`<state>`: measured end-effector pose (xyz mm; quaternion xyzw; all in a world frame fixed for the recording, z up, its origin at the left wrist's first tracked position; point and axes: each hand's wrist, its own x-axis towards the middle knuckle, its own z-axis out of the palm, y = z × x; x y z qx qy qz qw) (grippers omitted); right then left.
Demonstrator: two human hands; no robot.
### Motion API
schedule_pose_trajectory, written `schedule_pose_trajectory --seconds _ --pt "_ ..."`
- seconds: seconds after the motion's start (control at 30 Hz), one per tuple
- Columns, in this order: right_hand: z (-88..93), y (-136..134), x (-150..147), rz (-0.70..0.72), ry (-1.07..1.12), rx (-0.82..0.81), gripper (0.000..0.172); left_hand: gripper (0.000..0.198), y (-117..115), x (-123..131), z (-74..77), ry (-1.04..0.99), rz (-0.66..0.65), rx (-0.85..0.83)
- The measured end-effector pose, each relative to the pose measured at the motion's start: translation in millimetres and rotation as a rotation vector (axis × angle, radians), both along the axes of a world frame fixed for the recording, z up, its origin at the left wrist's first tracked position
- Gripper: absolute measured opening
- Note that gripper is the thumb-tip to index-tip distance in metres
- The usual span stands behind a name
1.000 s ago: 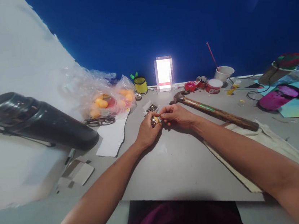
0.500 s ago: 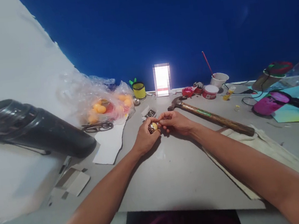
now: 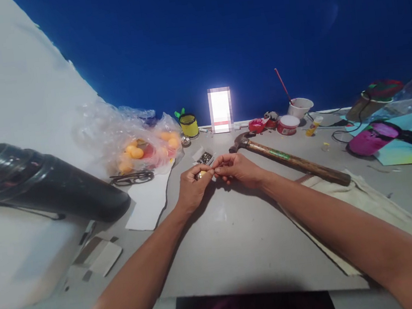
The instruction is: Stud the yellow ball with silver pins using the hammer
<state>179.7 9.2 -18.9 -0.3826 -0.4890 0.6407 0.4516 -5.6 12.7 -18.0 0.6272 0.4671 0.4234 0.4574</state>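
My left hand is closed around a small yellow-orange ball partly covered with shiny metal studs. Most of the ball is hidden by the fingers. Close against it on the right, my right hand has thumb and forefinger pinched together near the left thumb; whatever they hold is too small to make out. Just beyond the hands lies a small open box of shiny metal pieces. A similar silvery ball sits farther back.
A claw hammer lies right of my hands, its handle end on a cream cloth. On the left are a large black flask, eyeglasses and a plastic bag of orange balls. Paint containers and a bright screen stand behind.
The ball has turned in my left hand, and less of its studded side shows now. Both hands stay close together, with the left fingers covering more of the ball.
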Motion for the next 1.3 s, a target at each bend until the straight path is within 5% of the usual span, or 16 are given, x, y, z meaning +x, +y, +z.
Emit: schedule_pose_trajectory --seconds 0.3,0.67,0.93,1.3 --pt "7.8 -5.2 -4.9 -0.167 -0.332 0.436 0.009 0.025 1.3 1.9 0.4 -0.192 -0.031 -0.219" --pt "12.7 -4.9 2.0 -0.189 -0.376 0.445 0.014 0.026 -2.5 2.6 4.0 -0.407 -0.185 -0.365" --pt "9.6 1.4 7.4 -0.263 -0.221 0.223 0.024 0.035 -8.6 2.2 10.0 0.015 -0.106 -0.073" --pt "11.8 -8.3 -1.6 -0.145 -0.319 0.398 0.011 0.031 -8.9 0.8 8.9 0.112 -0.136 0.028"
